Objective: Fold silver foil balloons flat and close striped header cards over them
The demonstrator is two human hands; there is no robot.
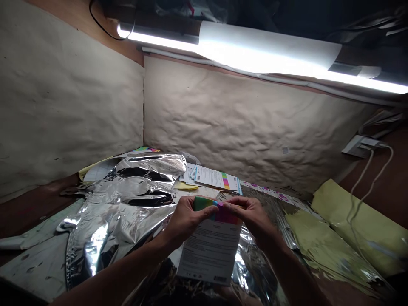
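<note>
A printed card packet (pixel 208 250), white with small text and a multicoloured top band, is held up in front of me by both hands. My left hand (pixel 188 216) grips its upper left corner, thumb laid over the coloured band. At the upper right, my right hand (pixel 251 214) pinches the same band, its thumb close to the left thumb. Both hands are closed on the packet; the fingers behind it are hidden. Just beyond the hands lie several similar printed cards (pixel 213 176). Shiny silver foil sheeting (pixel 127 199) spreads left of and beneath the packet.
Yellow sheets (pixel 360 229) under clear plastic lie on the right. White cables (pixel 371 170) hang from a wall socket (pixel 358 145) there. A lit tube lamp (pixel 165 41) runs overhead, partly covered by white paper (pixel 267 46). Paper-covered walls (pixel 242 110) close off the back and left.
</note>
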